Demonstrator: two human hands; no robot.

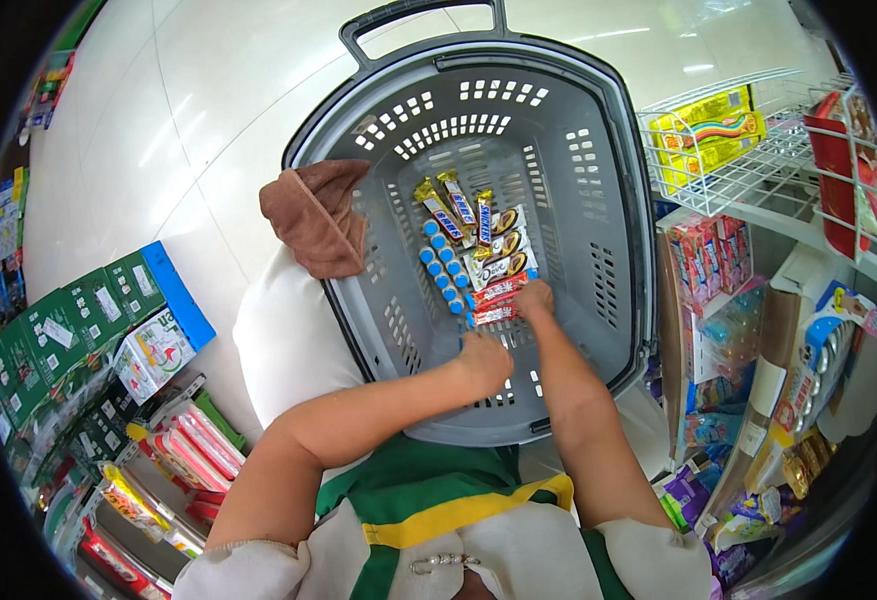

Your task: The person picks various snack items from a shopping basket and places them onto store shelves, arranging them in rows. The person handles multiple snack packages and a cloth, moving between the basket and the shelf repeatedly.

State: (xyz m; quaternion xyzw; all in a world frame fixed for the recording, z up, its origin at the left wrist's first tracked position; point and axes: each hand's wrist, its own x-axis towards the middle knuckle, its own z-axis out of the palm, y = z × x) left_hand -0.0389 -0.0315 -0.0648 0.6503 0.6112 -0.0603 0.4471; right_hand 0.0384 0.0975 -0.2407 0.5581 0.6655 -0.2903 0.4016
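A deep grey plastic shopping basket stands before me. My right hand reaches inside and touches the right ends of the red-wrapped sticks, which lie in a short stack of rows. Below and left of them is my left hand, its fingers curled; whether it holds anything is hidden. Several blue-capped small tubes lie left of the red sticks. White Dove chocolate packs lie just above the sticks, and Snickers bars rest at the upper part of the group. A brown cloth hangs over the basket's left rim.
Right of the basket stand a white wire rack with yellow packs and shelves of boxed sweets. At the left are green cartons and packaged goods. The basket's handle points away over the tiled floor.
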